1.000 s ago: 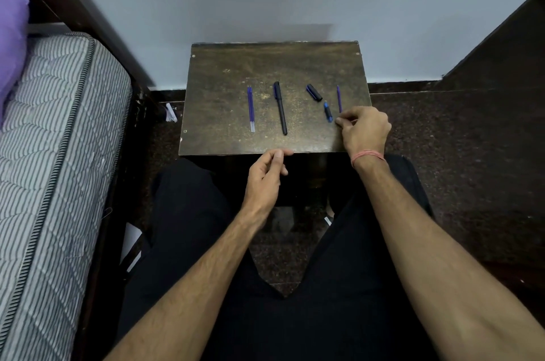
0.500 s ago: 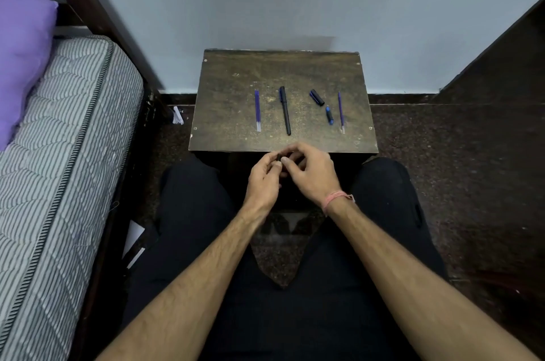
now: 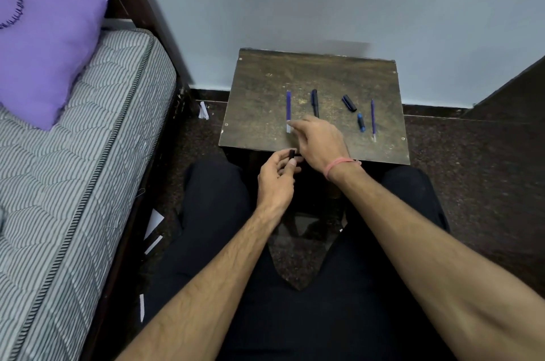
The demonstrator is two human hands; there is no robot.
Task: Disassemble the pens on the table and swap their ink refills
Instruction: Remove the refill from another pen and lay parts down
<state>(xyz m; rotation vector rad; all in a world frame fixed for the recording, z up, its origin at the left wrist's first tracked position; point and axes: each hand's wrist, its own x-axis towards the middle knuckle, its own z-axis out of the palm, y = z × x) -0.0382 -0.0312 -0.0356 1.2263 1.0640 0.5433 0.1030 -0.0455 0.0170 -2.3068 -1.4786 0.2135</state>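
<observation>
1. On the small brown worktop (image 3: pixel 259 95) lie loose pen parts: a blue refill (image 3: pixel 288 108) to the left, a black pen (image 3: pixel 315 102) just right of it, then a dark cap (image 3: pixel 349 103), a small blue piece (image 3: pixel 361 122) and a second thin refill (image 3: pixel 373 118) at the far right.
2. The left hand (image 3: pixel 277 180) hangs just off the near edge of the worktop, its grip closed on a small black pen piece (image 3: pixel 292 153) pinched between thumb and fingers.
3. The right hand (image 3: pixel 320 139) reaches across to the left, its fingertips (image 3: pixel 290 124) at the pale near end of the blue refill. I cannot tell whether its grip has closed on the refill or only touches it.
4. Judging by the layout, one pen is already taken apart and both refills appear to be out.
5. Left to do, as I read it: slide each refill into the other body, then refit the tips and caps.
</observation>
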